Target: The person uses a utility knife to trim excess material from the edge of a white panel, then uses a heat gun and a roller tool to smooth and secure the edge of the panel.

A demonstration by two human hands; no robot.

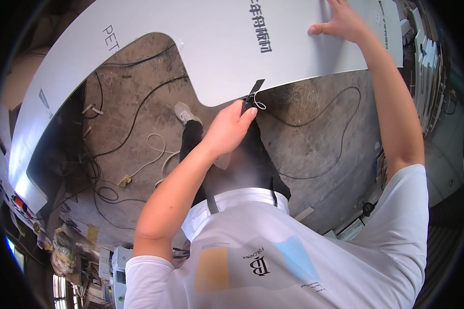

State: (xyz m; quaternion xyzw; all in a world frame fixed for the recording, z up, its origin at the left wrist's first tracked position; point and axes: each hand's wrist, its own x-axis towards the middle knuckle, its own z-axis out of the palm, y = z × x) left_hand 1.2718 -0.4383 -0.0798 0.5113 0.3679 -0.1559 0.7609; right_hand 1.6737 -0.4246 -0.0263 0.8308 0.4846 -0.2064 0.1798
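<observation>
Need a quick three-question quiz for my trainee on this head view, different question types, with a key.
1. True or false: the left hand grips a black tool.

2. Over what is the right hand spread?
a) a floor cable
b) the white panel
c) the person's shirt

3. Fill in: in the picture, above and left of the left hand, a pale ___ shows against the floor.

Key: 1. True. 2. b. 3. Shoe.
</observation>
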